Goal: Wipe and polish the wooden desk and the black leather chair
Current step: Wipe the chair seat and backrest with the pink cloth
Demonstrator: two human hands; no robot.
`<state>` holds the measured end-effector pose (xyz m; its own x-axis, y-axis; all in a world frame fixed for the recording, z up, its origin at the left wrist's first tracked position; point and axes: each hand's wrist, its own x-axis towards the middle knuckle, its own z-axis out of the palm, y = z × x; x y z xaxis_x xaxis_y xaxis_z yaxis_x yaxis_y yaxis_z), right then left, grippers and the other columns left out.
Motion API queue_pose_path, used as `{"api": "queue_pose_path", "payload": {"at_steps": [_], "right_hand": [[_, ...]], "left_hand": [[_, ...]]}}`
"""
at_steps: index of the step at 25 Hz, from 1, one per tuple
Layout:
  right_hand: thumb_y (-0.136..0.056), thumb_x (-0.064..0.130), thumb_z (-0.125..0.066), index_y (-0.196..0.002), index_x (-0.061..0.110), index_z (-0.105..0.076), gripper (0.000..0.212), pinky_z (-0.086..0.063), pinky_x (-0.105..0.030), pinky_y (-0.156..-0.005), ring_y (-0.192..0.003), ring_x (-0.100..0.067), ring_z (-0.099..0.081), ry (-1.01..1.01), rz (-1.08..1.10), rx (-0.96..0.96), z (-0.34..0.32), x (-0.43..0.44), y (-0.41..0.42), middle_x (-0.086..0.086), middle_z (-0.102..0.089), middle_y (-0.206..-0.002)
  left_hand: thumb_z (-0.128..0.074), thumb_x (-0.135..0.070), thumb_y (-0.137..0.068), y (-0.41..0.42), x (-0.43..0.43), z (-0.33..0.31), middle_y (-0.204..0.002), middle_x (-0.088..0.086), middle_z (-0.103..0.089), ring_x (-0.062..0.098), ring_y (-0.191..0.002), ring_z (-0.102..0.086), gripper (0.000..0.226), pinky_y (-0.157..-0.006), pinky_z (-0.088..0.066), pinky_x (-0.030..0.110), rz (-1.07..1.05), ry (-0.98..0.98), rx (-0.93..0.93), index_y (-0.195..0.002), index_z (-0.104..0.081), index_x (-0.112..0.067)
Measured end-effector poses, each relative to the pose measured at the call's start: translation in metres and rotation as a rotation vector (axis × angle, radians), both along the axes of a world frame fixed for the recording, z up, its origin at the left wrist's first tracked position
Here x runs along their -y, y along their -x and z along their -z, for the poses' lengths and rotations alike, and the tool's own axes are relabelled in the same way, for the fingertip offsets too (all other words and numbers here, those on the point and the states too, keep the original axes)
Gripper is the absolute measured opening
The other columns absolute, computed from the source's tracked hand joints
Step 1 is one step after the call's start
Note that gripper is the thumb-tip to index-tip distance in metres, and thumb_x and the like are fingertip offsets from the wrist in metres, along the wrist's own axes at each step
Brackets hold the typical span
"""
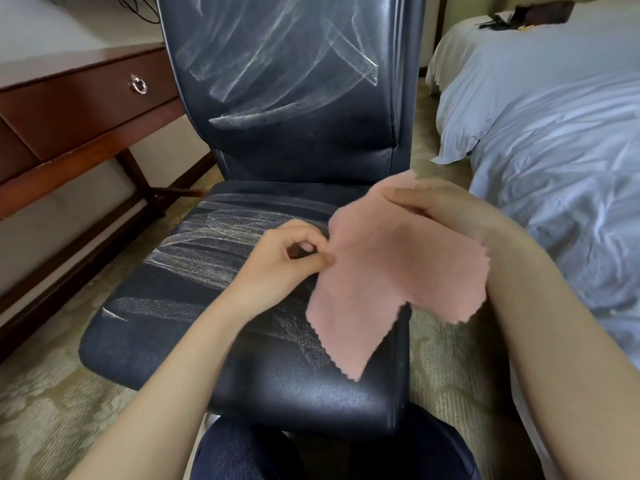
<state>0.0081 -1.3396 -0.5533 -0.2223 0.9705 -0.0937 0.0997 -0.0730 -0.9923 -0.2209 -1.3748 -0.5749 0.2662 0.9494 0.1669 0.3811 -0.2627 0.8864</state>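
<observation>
The black leather chair [287,133] is standing in the middle of the view, facing the person. Whitish wipe streaks are crossing its backrest and the rear and left parts of its seat [166,317]. The front of the seat is showing glossy black.

The bed [554,133], covered in pale rumpled bedding, is lying to the right of the chair. The patterned carpet [52,393] is running under both. The wooden tabletop [86,65] is standing to the left of the chair, near the backrest, with a drawer [79,109] below it.

Both forearms are reaching forward from the lower edge of the view, bare and bent slightly inward, meeting over the right half of the seat. The person's dark blue trousers [311,455] are showing between them at the bottom.

The pink cloth [391,271], with zigzag-cut edges, is hanging between the two hands over the right front part of the seat. Its lower corner is pointing down toward the front of the seat; whether it is touching the leather cannot be told.

The right hand [450,213] is gripping the upper part of the cloth, with the thumb lying across the fabric; this hand is slightly blurred. The left hand [287,258] is pinching the left edge of the cloth between thumb and forefinger, with the remaining fingers curled into the palm.

A metal ring pull [138,84] is hanging on the drawer front.
</observation>
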Motion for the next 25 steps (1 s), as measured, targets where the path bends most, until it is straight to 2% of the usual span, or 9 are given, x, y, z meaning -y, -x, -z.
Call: {"api": "queue_pose_path", "payload": {"at_steps": [2,3,5,7,10,13,16,21,25], "right_hand": [[-0.090,0.026,-0.064,-0.098,0.009,-0.072,0.021,-0.049,-0.018,-0.055,-0.064,-0.011,-0.063,0.022,0.044,0.122,0.004,0.003,-0.011,-0.003,-0.070,-0.073],[-0.089,0.027,-0.065,-0.101,0.004,-0.071,0.026,-0.050,-0.017,-0.054,-0.066,-0.013,-0.063,0.042,0.060,0.219,0.007,0.004,-0.014,-0.008,-0.071,-0.081],[-0.088,0.034,-0.066,-0.109,0.005,-0.067,0.035,-0.055,-0.019,-0.065,-0.083,-0.017,-0.067,0.028,0.075,0.430,0.018,0.004,-0.013,-0.012,-0.070,-0.101],[-0.084,0.043,-0.067,-0.123,0.018,-0.059,0.047,-0.049,-0.020,-0.084,-0.105,-0.012,-0.061,-0.146,0.076,0.570,0.024,0.006,-0.006,0.000,-0.063,-0.119],[-0.076,0.044,-0.073,-0.140,0.038,-0.037,0.074,-0.029,-0.015,-0.104,-0.127,0.005,-0.037,-0.392,-0.149,0.536,0.015,0.021,0.016,0.020,-0.043,-0.137],[-0.075,0.037,-0.078,-0.144,0.040,-0.030,0.084,-0.024,-0.025,-0.114,-0.131,0.008,-0.033,-0.489,-0.294,0.508,0.017,0.021,0.034,0.027,-0.037,-0.142],[-0.080,0.024,-0.076,-0.142,0.038,-0.035,0.076,-0.038,-0.020,-0.103,-0.123,0.007,-0.044,-0.406,-0.348,0.324,0.022,0.017,0.038,0.023,-0.049,-0.135],[-0.090,0.017,-0.064,-0.110,0.039,-0.059,0.030,-0.048,-0.012,-0.075,-0.091,0.005,-0.063,-0.263,-0.252,0.068,0.039,0.025,0.039,0.021,-0.068,-0.099],[-0.093,0.013,-0.057,-0.086,0.015,-0.071,0.016,-0.042,-0.022,-0.057,-0.064,-0.007,-0.056,-0.522,0.213,0.405,0.048,0.025,0.028,-0.002,-0.067,-0.073]], "left_hand": [[-0.063,0.001,-0.084,0.000,-0.003,-0.008,-0.092,0.002,-0.067,0.021,-0.083,-0.058,0.006,-0.083,-0.047,0.031,-0.091,-0.056,0.002,-0.078,-0.064,-0.002],[-0.060,-0.001,-0.085,-0.001,-0.005,-0.010,-0.093,0.003,-0.069,0.023,-0.081,-0.059,0.007,-0.078,-0.048,0.030,-0.145,-0.091,-0.009,-0.079,-0.062,-0.003],[-0.058,-0.006,-0.088,-0.002,-0.007,-0.011,-0.088,0.009,-0.067,0.025,-0.079,-0.058,0.007,-0.071,-0.047,0.030,-0.199,-0.170,-0.081,-0.081,-0.061,-0.008],[-0.059,-0.009,-0.089,-0.003,-0.008,-0.012,-0.081,0.004,-0.064,0.015,-0.070,-0.056,0.010,-0.064,-0.044,0.021,-0.164,-0.206,-0.139,-0.080,-0.059,-0.015],[-0.062,-0.010,-0.088,-0.005,-0.009,-0.014,-0.070,-0.014,-0.058,0.001,-0.066,-0.052,0.009,-0.066,-0.043,0.020,-0.064,-0.214,-0.183,-0.081,-0.059,-0.016],[-0.063,-0.009,-0.088,-0.009,-0.008,-0.018,-0.077,-0.019,-0.062,0.000,-0.076,-0.057,0.004,-0.074,-0.045,0.019,0.044,-0.250,-0.199,-0.085,-0.061,-0.011],[-0.065,-0.011,-0.088,-0.010,-0.009,-0.019,-0.091,-0.007,-0.057,0.007,-0.085,-0.053,0.005,-0.077,-0.042,0.016,0.054,-0.353,-0.234,-0.087,-0.061,-0.013],[-0.060,-0.013,-0.092,-0.011,-0.011,-0.016,-0.072,-0.002,-0.045,0.012,-0.069,-0.042,0.009,-0.065,-0.036,0.019,-0.019,-0.271,-0.041,-0.086,-0.057,-0.019],[-0.059,-0.013,-0.093,-0.011,-0.009,-0.006,-0.074,-0.002,-0.052,0.013,-0.075,-0.047,0.009,-0.072,-0.042,0.021,-0.051,-0.113,0.102,-0.093,-0.060,-0.022]]}}
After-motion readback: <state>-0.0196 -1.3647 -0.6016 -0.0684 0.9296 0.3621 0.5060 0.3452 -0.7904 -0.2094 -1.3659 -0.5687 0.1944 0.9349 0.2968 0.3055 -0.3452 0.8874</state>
